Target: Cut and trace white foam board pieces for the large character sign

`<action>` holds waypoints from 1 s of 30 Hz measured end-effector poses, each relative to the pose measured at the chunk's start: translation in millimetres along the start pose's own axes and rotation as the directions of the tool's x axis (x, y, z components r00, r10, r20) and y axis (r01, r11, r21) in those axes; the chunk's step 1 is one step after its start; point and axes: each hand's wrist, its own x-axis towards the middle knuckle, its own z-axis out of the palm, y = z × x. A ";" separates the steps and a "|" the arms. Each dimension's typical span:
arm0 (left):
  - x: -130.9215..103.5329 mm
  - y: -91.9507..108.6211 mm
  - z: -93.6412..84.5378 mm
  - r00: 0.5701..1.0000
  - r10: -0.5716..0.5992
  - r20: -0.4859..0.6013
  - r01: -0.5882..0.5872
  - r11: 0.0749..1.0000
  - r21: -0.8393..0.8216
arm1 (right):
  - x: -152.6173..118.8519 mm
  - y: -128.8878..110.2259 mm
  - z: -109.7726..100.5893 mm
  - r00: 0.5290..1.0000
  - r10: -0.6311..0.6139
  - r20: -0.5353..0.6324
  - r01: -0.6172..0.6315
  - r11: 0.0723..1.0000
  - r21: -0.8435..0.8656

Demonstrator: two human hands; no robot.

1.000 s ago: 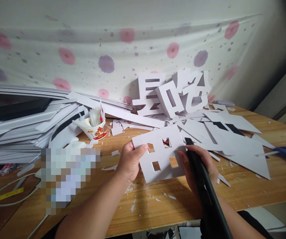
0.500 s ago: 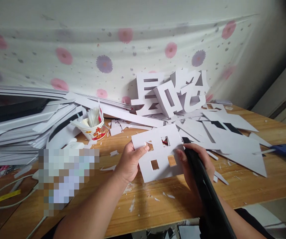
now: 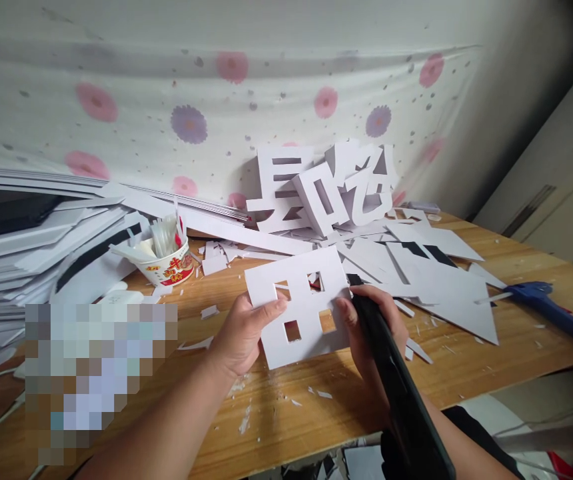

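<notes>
A white board [image 3: 304, 307] with four square holes is held up above the wooden bench [image 3: 316, 427], tilted slightly, its face turned toward the wearer. The left hand [image 3: 244, 333] has it at the 9 o'clock edge, its grip closed with the thumb across the front, beside the upper left hole, and the other fingers behind. The right hand [image 3: 390, 320] is at the 3 o'clock edge, its grip closed around a long black tool [image 3: 399, 393] that points to 11 o'clock; its thumb touches the board's edge. Taking the board as the clock's middle, letter shapes [image 3: 309, 193] in white stand at 12 o'clock before a flowered sheet [image 3: 276, 120]. A paper cup [image 3: 169, 268] of pale sticks sits between 9 and 10, just beside a stack of white sheets [image 3: 31, 257] farther out. Flat offcuts [image 3: 446, 293] overlap at 2 to 3 o'clock, and a blue glue gun [image 3: 534, 301] lies beyond them at 3. Small white scraps [image 3: 324, 394] dot the bench at 6 o'clock. Around 8 o'clock a pixelated patch hides what lies there.
</notes>
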 end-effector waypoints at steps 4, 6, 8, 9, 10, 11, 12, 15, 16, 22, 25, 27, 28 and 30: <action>-4.6 -2.3 -4.5 0.979 -0.038 0.198 0.035 0.999 0.018 | 1.0 -1.9 -4.0 0.992 -0.091 -0.087 0.090 0.996 -0.020; -5.7 -5.7 -7.7 0.968 -0.030 0.249 0.004 0.995 0.103 | 1.1 -3.4 -5.5 0.981 -0.148 -0.124 0.145 0.989 -0.028; -5.6 -8.9 -9.5 0.967 -0.006 0.254 -0.041 0.983 0.179 | 2.0 -3.8 -6.4 0.981 -0.164 -0.107 0.162 0.986 -0.034; -5.3 -10.1 -9.6 0.970 0.010 0.242 -0.059 0.978 0.198 | 3.1 -3.5 -6.7 0.984 -0.154 -0.089 0.151 0.988 -0.032; -4.8 -11.1 -9.4 0.974 0.026 0.225 -0.073 0.976 0.207 | 4.6 -2.7 -7.1 0.988 -0.137 -0.073 0.135 0.990 -0.027; -4.2 -11.9 -8.9 0.977 0.044 0.209 -0.088 0.974 0.207 | 6.7 -1.4 -7.5 0.991 -0.111 -0.069 0.110 0.994 -0.018; -3.6 -12.6 -8.5 0.977 0.066 0.200 -0.107 0.973 0.204 | 9.2 0.3 -7.9 0.993 -0.083 -0.082 0.083 0.997 0.005; -0.6 -14.5 -9.8 0.970 0.153 0.189 -0.196 0.951 0.238 | 18.0 6.7 -8.5 0.986 0.063 -0.154 -0.034 0.983 0.182; 0.7 -14.7 -11.5 0.960 0.207 0.186 -0.255 0.923 0.288 | 20.7 8.7 -8.4 0.981 0.128 -0.147 -0.086 0.961 0.263; 9.3 -5.5 -28.9 0.545 0.601 0.584 -0.765 0.072 0.640 | 27.3 5.6 -6.3 0.902 0.403 0.156 -0.404 0.658 0.635; 12.0 -0.6 -33.6 0.381 0.569 0.729 -0.754 -0.265 0.601 | 27.1 -2.5 -8.3 0.837 0.472 0.277 -0.523 0.538 0.662; 13.9 -0.9 -35.2 0.345 0.545 0.764 -0.714 -0.376 0.590 | 26.9 -5.3 -10.5 0.824 0.490 0.283 -0.540 0.531 0.653; 14.8 -1.8 -35.7 0.342 0.530 0.776 -0.700 -0.408 0.586 | 26.8 -5.2 -11.5 0.831 0.486 0.271 -0.534 0.557 0.637; 16.4 -3.8 -36.2 0.344 0.509 0.789 -0.684 -0.440 0.582 | 26.3 -1.7 -12.9 0.885 0.416 0.211 -0.458 0.690 0.560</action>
